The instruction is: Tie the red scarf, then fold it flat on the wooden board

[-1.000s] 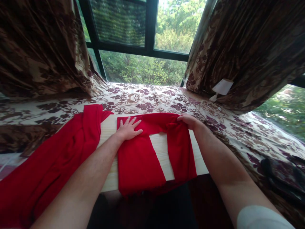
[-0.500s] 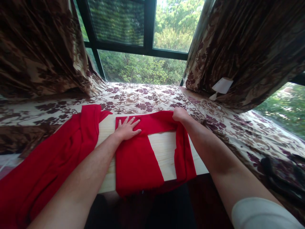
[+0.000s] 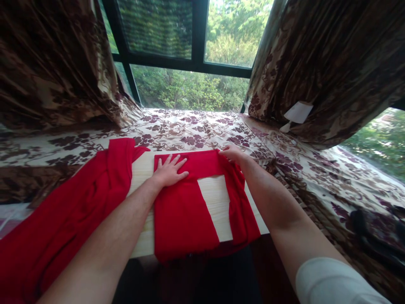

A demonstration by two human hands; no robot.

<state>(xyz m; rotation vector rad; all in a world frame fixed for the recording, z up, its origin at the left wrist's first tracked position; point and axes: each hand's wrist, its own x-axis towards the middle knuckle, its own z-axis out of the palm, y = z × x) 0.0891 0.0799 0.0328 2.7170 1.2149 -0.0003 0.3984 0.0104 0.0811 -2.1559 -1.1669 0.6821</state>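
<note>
Over the last second, the right hand [image 3: 233, 153] has shifted inward with the far corner of the red cloth [image 3: 183, 215], apparently shortening its far strip. Its fingers pinch that corner. The left hand [image 3: 170, 171] lies flat, fingers spread, on the cloth, atop the table [image 3: 213, 202].

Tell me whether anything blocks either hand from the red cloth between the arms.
Nothing visible does. The left hand lies flat on the red cloth; the right hand meets its far edge. Another red garment lies left.
</note>
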